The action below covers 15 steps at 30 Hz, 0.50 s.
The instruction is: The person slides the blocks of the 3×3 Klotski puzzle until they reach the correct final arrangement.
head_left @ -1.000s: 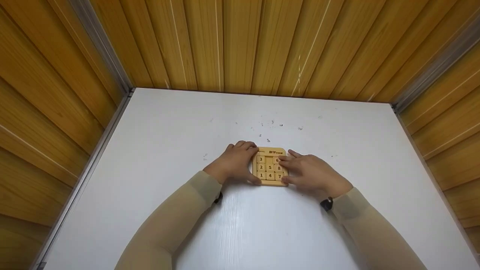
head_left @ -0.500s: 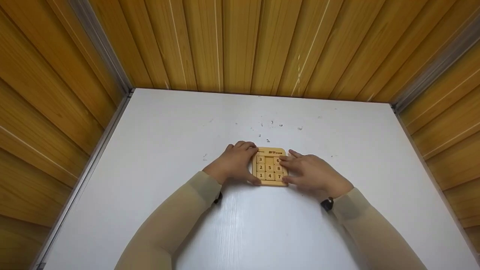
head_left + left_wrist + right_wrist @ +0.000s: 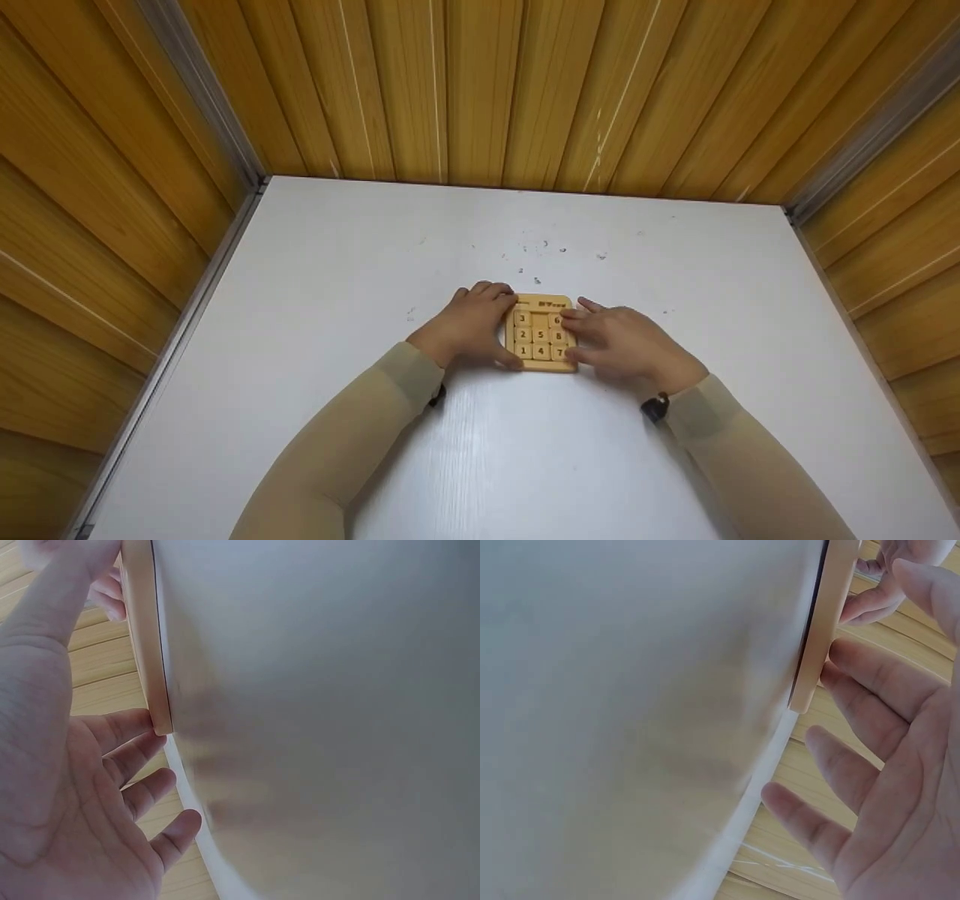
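A wooden number slide puzzle point(image 3: 540, 335) lies flat on the white table, its tiles reading 3, gap, 6 in the top row, then 2, 5, 8, then 1, 4, 7. My left hand point(image 3: 474, 324) holds its left side, thumb at the near corner and index finger at the far corner. In the left wrist view the puzzle's edge point(image 3: 146, 645) runs between them. My right hand point(image 3: 626, 341) reaches over the right side, fingertips at the 6 tile point(image 3: 556, 320) and thumb near the 7 tile point(image 3: 559, 352). Those fingers point(image 3: 885, 679) are extended in the right wrist view.
The white table point(image 3: 360, 247) stretches around the puzzle, with small dark marks point(image 3: 537, 280) beyond it. Wood-patterned panels point(image 3: 480, 90) wall in the back and both sides, joined by grey metal posts point(image 3: 202, 82).
The right hand's fingertips and thumb have shifted very slightly away toward the right edge of the puzzle. The tiles keep their arrangement, and the left hand stays put.
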### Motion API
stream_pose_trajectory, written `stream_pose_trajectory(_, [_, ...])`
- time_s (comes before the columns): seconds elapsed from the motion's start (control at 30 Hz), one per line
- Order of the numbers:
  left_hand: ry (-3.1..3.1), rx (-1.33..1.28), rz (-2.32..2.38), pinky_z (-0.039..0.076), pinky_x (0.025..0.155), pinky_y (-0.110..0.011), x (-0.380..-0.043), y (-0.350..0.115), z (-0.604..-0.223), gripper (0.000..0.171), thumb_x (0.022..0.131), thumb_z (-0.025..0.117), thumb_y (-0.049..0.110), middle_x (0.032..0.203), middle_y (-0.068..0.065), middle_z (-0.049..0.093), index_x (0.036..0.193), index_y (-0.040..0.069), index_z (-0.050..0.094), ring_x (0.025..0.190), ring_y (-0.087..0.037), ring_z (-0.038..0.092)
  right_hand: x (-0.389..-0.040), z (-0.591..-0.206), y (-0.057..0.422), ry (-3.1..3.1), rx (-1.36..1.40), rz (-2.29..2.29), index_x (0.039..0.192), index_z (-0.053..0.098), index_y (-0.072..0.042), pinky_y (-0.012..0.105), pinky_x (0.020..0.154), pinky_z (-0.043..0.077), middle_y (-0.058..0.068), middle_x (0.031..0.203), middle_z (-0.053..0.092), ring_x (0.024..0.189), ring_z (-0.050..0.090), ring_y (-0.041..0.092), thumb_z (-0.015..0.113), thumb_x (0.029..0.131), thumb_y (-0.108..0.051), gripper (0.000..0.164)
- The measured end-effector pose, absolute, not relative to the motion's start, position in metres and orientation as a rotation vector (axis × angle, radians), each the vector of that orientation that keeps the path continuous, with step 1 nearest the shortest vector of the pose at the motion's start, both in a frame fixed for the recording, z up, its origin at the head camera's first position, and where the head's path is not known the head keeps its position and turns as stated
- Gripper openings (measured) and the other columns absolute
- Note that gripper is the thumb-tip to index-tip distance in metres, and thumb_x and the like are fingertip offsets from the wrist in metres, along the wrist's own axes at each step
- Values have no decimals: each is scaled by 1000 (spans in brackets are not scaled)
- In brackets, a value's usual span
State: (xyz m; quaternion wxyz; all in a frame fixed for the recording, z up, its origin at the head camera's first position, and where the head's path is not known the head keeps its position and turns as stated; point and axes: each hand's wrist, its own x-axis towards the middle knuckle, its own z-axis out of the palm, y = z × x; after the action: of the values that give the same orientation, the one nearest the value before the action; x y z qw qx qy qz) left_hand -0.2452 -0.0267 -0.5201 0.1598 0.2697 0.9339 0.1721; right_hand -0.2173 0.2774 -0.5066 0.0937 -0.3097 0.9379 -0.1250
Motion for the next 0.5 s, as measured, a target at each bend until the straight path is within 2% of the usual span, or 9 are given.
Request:
stream_pose_trajectory(0.33, [2662,756,487,23,144,-64,-246,-26,-520,125,80,94,72,183,-2,38,176,13,40,174,-28,29,-219,-502,267,2809,-959,-372,155,70,-13,59,131,49,2,166,65,163,52,36,73,107,-49,60])
stream_pose_trajectory(0.5, [2665,750,487,23,145,-62,-245,-26,-519,124,80,95,70,183,-2,39,176,13,41,174,-27,29,-221,-501,259,2804,-965,-369,156,69,-14,59,131,48,2,166,65,164,51,37,73,107,-50,61])
